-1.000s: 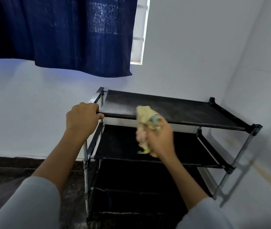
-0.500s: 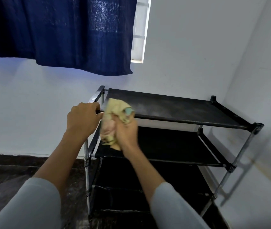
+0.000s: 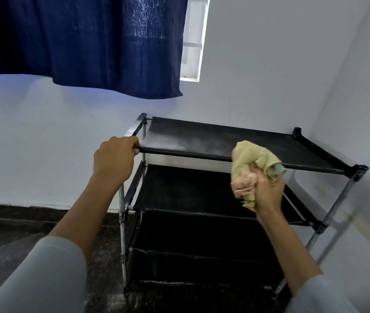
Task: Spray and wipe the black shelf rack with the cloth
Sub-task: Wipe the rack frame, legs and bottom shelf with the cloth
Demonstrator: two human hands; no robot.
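A black shelf rack [image 3: 213, 141] stands upright in the corner, top tier dusty. A crumpled yellowish cloth [image 3: 250, 168] lies against its front edge.

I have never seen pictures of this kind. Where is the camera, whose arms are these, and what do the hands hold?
There is no machine here. The camera sits on a person's head and looks forward and down, so the two arms reaching in from below are that person's own. The left hand grips the front left corner of a black shelf rack, which stands in a corner of the room. The right hand holds a bunched yellowish cloth against the front edge of the top shelf, toward its right side. The top shelf looks dusty or misted in patches. Above hangs a dark blue curtain, half covering a window. No spray bottle is in view.
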